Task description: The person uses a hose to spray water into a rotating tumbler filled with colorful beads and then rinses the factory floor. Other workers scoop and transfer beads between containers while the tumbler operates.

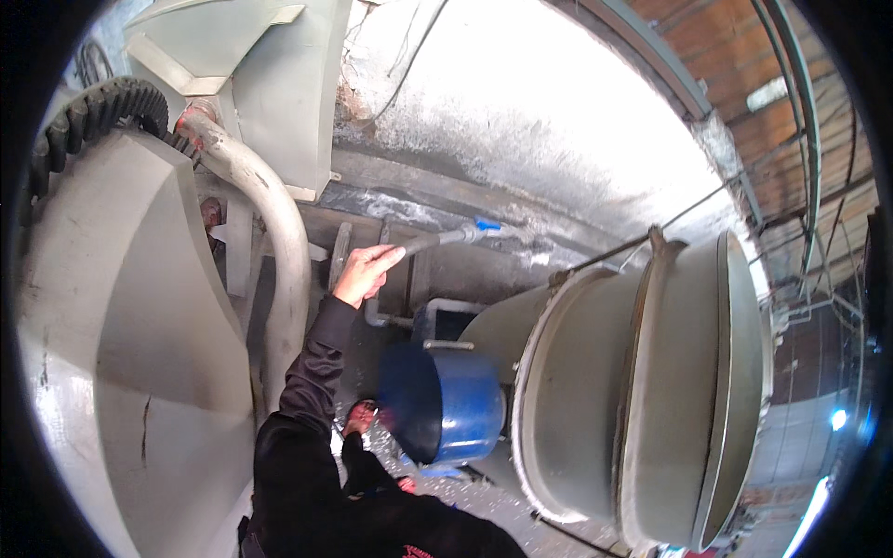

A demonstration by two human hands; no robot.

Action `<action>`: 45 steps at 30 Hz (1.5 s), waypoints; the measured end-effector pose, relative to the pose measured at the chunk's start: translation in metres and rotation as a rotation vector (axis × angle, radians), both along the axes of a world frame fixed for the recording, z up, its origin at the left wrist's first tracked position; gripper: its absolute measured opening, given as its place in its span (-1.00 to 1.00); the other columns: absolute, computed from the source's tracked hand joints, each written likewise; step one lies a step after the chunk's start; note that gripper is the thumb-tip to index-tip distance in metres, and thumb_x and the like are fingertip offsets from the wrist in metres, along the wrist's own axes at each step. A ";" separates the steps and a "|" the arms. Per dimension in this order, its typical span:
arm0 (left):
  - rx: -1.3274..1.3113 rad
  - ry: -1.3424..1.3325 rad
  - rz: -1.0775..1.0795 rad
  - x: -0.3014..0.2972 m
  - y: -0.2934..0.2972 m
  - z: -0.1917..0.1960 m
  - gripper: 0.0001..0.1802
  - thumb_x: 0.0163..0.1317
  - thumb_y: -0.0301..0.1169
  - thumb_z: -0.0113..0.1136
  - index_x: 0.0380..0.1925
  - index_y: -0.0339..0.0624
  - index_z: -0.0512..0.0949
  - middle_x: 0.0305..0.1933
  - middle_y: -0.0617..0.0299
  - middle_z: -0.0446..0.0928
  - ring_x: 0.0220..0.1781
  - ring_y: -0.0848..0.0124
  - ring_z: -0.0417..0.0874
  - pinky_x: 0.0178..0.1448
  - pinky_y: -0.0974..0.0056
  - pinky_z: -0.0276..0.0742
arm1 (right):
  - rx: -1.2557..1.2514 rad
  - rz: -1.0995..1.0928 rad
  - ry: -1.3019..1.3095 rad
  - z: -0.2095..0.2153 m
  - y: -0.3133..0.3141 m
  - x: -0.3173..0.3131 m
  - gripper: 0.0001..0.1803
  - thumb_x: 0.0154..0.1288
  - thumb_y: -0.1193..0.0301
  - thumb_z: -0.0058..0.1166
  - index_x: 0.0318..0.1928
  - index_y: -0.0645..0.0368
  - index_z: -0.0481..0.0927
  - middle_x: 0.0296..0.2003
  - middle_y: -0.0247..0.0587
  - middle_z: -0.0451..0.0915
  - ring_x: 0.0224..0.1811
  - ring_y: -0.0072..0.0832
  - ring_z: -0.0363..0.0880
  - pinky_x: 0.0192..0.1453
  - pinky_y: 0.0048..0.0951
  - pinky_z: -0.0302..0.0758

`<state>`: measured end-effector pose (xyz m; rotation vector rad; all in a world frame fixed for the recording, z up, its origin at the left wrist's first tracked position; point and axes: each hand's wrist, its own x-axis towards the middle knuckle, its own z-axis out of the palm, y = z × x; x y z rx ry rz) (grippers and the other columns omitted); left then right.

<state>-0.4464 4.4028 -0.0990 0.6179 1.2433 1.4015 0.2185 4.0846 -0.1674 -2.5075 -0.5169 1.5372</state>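
Hand (366, 273) holds a grey pipe (430, 242) near a blue valve handle (487, 224).

A blue cylindrical drum (471, 405) sits beside a grey ribbed metal vessel (591, 391); upper left, 1 black toothed ring (98, 104).

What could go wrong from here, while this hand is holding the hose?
The hose might slip, since only the left hand is seen holding it.

If the blue valve handle gets knocked, any flow through the hose could change suddenly.

The big gear has teeth showing; if it turns, anything brought close might be caught.
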 end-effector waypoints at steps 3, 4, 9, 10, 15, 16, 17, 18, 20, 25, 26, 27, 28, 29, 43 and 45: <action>-0.014 -0.023 -0.005 -0.002 0.013 -0.006 -0.63 0.21 -0.22 0.18 -0.11 -0.28 0.54 -0.76 0.51 0.21 -0.81 0.74 0.12 -0.76 0.51 -0.08 | -0.022 0.002 -0.019 0.002 0.015 -0.003 -0.59 0.23 0.28 -0.07 0.08 0.12 0.40 -0.35 0.02 0.58 -0.50 -0.19 0.59 -0.52 -0.27 0.52; -0.014 -0.032 -0.006 0.000 0.017 -0.008 -0.63 0.21 -0.22 0.18 -0.11 -0.28 0.54 -0.77 0.51 0.20 -0.81 0.74 0.12 -0.76 0.51 -0.08 | -0.023 -0.001 -0.025 0.003 0.017 -0.003 -0.59 0.23 0.28 -0.07 0.08 0.12 0.40 -0.35 0.02 0.58 -0.50 -0.20 0.59 -0.52 -0.27 0.52; -0.024 -0.033 -0.024 0.018 0.036 -0.021 -0.67 0.22 -0.26 0.18 -0.14 -0.28 0.56 -0.77 0.51 0.22 -0.82 0.74 0.12 -0.77 0.49 -0.10 | -0.052 -0.010 -0.054 0.010 0.018 -0.001 -0.59 0.23 0.28 -0.07 0.08 0.12 0.40 -0.35 0.02 0.58 -0.51 -0.20 0.58 -0.52 -0.27 0.52; -0.010 -0.049 -0.033 0.023 0.040 -0.025 -0.67 0.22 -0.26 0.17 -0.14 -0.28 0.56 -0.76 0.50 0.24 -0.82 0.74 0.13 -0.77 0.49 -0.09 | -0.055 -0.007 -0.060 0.011 0.016 -0.001 -0.59 0.23 0.28 -0.07 0.08 0.13 0.40 -0.35 0.02 0.58 -0.51 -0.20 0.58 -0.52 -0.27 0.52; 0.017 -0.086 -0.018 0.050 0.059 -0.048 -0.66 0.20 -0.27 0.19 -0.14 -0.30 0.56 -0.75 0.51 0.25 -0.81 0.75 0.13 -0.77 0.51 -0.07 | -0.112 -0.020 -0.089 0.019 0.008 -0.006 -0.60 0.23 0.29 -0.08 0.07 0.13 0.41 -0.36 0.01 0.58 -0.51 -0.21 0.58 -0.52 -0.27 0.52; 0.027 -0.084 -0.011 0.055 0.064 -0.053 -0.67 0.20 -0.27 0.20 -0.14 -0.30 0.56 -0.75 0.50 0.25 -0.81 0.75 0.13 -0.77 0.51 -0.07 | -0.121 -0.026 -0.094 0.020 0.007 -0.008 -0.60 0.23 0.29 -0.08 0.07 0.13 0.41 -0.36 0.01 0.58 -0.51 -0.21 0.58 -0.52 -0.28 0.52; 0.044 -0.069 -0.015 0.058 0.069 -0.059 -0.67 0.19 -0.27 0.21 -0.14 -0.28 0.56 -0.75 0.50 0.26 -0.81 0.75 0.15 -0.76 0.52 -0.05 | -0.133 -0.030 -0.097 0.022 0.005 -0.009 -0.60 0.23 0.29 -0.08 0.07 0.13 0.41 -0.36 0.01 0.58 -0.51 -0.21 0.58 -0.52 -0.28 0.52; 0.042 -0.063 -0.016 0.062 0.074 -0.065 -0.67 0.19 -0.27 0.21 -0.14 -0.27 0.56 -0.75 0.50 0.26 -0.81 0.74 0.16 -0.76 0.52 -0.04 | -0.142 -0.034 -0.103 0.024 0.003 -0.011 -0.60 0.23 0.29 -0.08 0.07 0.13 0.41 -0.36 0.01 0.58 -0.52 -0.21 0.58 -0.52 -0.28 0.52; 0.060 -0.013 -0.011 0.070 0.085 -0.075 -0.66 0.18 -0.26 0.22 -0.14 -0.26 0.57 -0.75 0.49 0.26 -0.80 0.73 0.17 -0.75 0.52 -0.02 | -0.156 -0.044 -0.111 0.027 -0.002 -0.012 -0.60 0.23 0.29 -0.08 0.07 0.13 0.41 -0.36 0.01 0.58 -0.52 -0.21 0.58 -0.52 -0.28 0.52; 0.064 -0.115 -0.032 0.079 0.089 -0.088 -0.65 0.18 -0.26 0.21 -0.10 -0.26 0.55 -0.73 0.49 0.28 -0.78 0.72 0.21 -0.75 0.53 0.02 | -0.166 -0.070 -0.118 0.032 -0.020 -0.013 -0.60 0.23 0.29 -0.08 0.07 0.14 0.42 -0.37 0.01 0.58 -0.52 -0.22 0.58 -0.52 -0.28 0.52; 0.042 -0.158 -0.032 0.078 0.087 -0.088 -0.63 0.19 -0.27 0.20 -0.08 -0.28 0.53 -0.72 0.48 0.29 -0.78 0.72 0.21 -0.75 0.53 0.02 | -0.162 -0.070 -0.116 0.033 -0.023 -0.013 -0.60 0.23 0.29 -0.08 0.07 0.14 0.42 -0.37 0.01 0.58 -0.52 -0.22 0.58 -0.52 -0.28 0.52; 0.015 -0.181 -0.044 0.076 0.084 -0.087 -0.62 0.19 -0.26 0.20 -0.07 -0.28 0.52 -0.72 0.48 0.29 -0.78 0.73 0.20 -0.75 0.53 0.01 | -0.157 -0.069 -0.111 0.032 -0.027 -0.013 -0.60 0.23 0.29 -0.08 0.07 0.14 0.42 -0.37 0.01 0.58 -0.52 -0.22 0.58 -0.52 -0.28 0.52; 0.014 -0.199 -0.039 0.073 0.080 -0.085 -0.61 0.19 -0.26 0.20 -0.06 -0.29 0.52 -0.72 0.48 0.29 -0.78 0.73 0.20 -0.75 0.53 0.01 | -0.156 -0.078 -0.111 0.031 -0.031 -0.012 -0.60 0.23 0.29 -0.08 0.06 0.14 0.42 -0.37 0.01 0.58 -0.52 -0.22 0.58 -0.52 -0.28 0.52; 0.008 -0.148 -0.041 0.070 0.076 -0.083 -0.60 0.19 -0.25 0.20 -0.05 -0.29 0.51 -0.72 0.48 0.28 -0.78 0.74 0.20 -0.76 0.54 0.01 | -0.153 -0.076 -0.103 0.029 -0.034 -0.011 -0.60 0.23 0.29 -0.08 0.06 0.14 0.42 -0.37 0.01 0.58 -0.53 -0.23 0.58 -0.52 -0.28 0.52; -0.367 0.729 0.342 0.116 -0.137 -0.034 -0.38 0.14 0.15 0.03 -0.01 -0.11 0.52 -0.22 -0.13 0.57 -0.10 -0.05 0.57 -0.05 0.06 0.45 | -0.080 0.203 0.064 -0.075 -0.090 0.135 -0.61 0.24 0.30 -0.09 0.06 0.15 0.43 -0.39 0.00 0.58 -0.54 -0.24 0.58 -0.53 -0.29 0.52; -0.441 0.846 0.421 0.147 -0.184 -0.029 -0.40 0.16 0.15 0.01 -0.03 -0.10 0.52 -0.27 -0.16 0.57 -0.13 -0.09 0.57 -0.07 0.01 0.45 | -0.022 0.291 0.117 -0.110 -0.113 0.184 -0.61 0.24 0.30 -0.09 0.05 0.15 0.43 -0.39 0.00 0.58 -0.54 -0.24 0.58 -0.53 -0.30 0.52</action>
